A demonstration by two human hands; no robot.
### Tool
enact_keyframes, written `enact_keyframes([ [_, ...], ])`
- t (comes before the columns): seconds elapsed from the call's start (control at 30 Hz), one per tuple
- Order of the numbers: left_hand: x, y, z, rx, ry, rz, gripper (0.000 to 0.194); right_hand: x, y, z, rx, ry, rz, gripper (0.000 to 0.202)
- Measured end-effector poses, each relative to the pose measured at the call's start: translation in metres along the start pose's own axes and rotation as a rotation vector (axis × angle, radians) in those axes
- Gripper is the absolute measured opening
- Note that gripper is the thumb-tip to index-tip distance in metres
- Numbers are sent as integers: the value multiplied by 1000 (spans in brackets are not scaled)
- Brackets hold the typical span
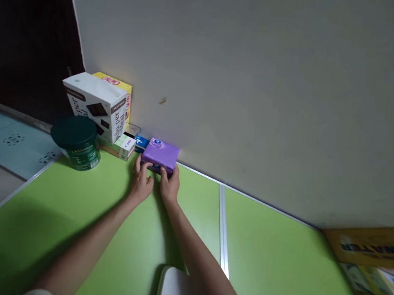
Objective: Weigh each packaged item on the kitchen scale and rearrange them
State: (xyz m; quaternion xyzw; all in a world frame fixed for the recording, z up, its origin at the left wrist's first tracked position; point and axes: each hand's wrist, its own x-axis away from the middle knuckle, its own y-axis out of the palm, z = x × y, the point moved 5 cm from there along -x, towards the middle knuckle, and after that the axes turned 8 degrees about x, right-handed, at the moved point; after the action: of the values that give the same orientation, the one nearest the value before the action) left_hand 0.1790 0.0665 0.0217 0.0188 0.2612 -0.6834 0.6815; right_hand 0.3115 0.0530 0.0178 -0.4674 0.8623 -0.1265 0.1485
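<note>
Both of my hands are on a purple soft pack [161, 153], which looks like a tissue pack, near the wall. Its near left corner is gripped by my left hand [141, 183], with the fingers round the side and front. At the near right corner, my right hand [170, 186] has its thumb on the front and its fingers along the side. Just left of the pack are a blue box [141, 142] and a small white and green box [125, 146]. My fingers partly hide the front of the pack.
A dark green lidded tub [78, 145], a white box [97, 101] and a yellow box [118, 83] stand at the back left. A white flat object [179, 293] lies under my right forearm. A cardboard box [374, 250] is at the right. A metal strip [223, 227] crosses the green table [257, 265].
</note>
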Motion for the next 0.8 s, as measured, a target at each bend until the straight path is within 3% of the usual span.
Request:
enact_keyframes([
  [0.2, 2, -13, 19, -8, -140, -41, 50, 4, -3, -22, -21, 87, -126, 57],
  [0.33, 19, -30, 39, 17, -190, -132, 47, 41, -38, -38, -4, 151, -347, 49],
  [0.43, 39, -27, 72, 71, -203, -320, 39, 89, -88, -45, -16, 165, -554, 32],
  [0.5, 60, -12, 107, 108, -200, -497, 41, 121, -128, -50, -56, 166, -657, 26],
  [0.63, 135, 31, 196, 137, -271, -1036, 52, 176, -213, -54, -45, 16, -858, 18],
  [0.73, 196, 57, 251, 55, -251, -1307, 55, 217, -274, -42, -76, -62, -959, 14],
  [0.8, 229, 80, 276, 33, -206, -1480, 55, 239, -313, -25, -139, -57, -951, 15],
])
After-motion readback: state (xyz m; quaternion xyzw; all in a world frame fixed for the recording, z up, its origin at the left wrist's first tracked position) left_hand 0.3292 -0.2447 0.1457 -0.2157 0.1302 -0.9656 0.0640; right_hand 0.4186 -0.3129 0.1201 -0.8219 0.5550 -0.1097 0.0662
